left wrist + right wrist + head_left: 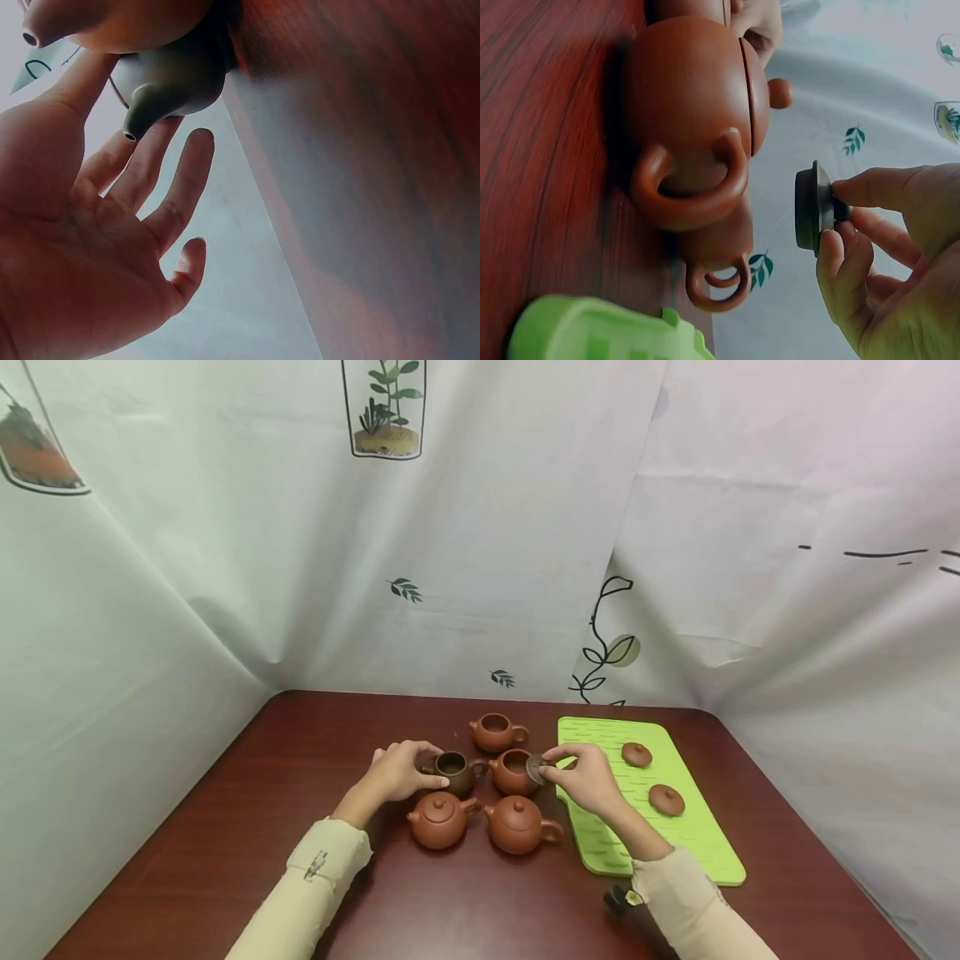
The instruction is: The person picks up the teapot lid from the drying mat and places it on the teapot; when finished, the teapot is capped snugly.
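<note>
My left hand (397, 772) grips a dark brown lidless teapot (459, 783) from the left, thumb at its near side and fingers at its far side. In the left wrist view the dark spout (150, 109) points between thumb and fingers. My right hand (588, 777) pinches a dark lid (808, 210) by its knob, and holds it up off the table. Seen from the head, this lid overlaps the right edge of a reddish-brown lidless teapot (508, 782). Another lidless reddish teapot (495, 743) stands behind that one.
Two reddish teapots with lids on, one left (438, 827) and one right (517, 833), stand in front. A green ridged mat (697, 827) lies at the right, bearing two reddish lids, one far (637, 754) and one nearer (667, 800). White printed cloth (480, 543) hangs behind the table.
</note>
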The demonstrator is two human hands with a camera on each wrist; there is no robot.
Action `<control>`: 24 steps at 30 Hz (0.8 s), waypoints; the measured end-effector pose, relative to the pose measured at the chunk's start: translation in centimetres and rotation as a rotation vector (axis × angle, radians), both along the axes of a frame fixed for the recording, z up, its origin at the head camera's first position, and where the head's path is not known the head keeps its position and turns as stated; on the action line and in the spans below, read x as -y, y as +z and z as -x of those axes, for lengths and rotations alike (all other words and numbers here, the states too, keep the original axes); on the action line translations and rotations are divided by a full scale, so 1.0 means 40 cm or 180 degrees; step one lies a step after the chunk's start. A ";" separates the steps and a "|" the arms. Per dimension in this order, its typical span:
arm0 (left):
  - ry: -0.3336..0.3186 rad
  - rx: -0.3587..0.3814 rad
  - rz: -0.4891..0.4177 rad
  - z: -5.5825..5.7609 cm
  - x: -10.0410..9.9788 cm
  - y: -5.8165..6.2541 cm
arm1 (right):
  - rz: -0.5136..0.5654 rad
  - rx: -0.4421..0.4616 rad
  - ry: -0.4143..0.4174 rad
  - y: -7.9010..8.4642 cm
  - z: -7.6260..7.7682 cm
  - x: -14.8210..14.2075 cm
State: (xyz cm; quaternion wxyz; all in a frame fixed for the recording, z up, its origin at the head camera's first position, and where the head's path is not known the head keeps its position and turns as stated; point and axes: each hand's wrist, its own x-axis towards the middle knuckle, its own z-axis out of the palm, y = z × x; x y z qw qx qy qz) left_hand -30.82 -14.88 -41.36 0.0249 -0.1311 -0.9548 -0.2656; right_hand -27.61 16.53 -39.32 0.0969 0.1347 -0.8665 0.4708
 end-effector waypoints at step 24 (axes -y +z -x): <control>0.0011 -0.0021 0.0056 0.002 0.000 -0.005 | -0.0042 -0.0230 0.0117 0.024 0.015 0.083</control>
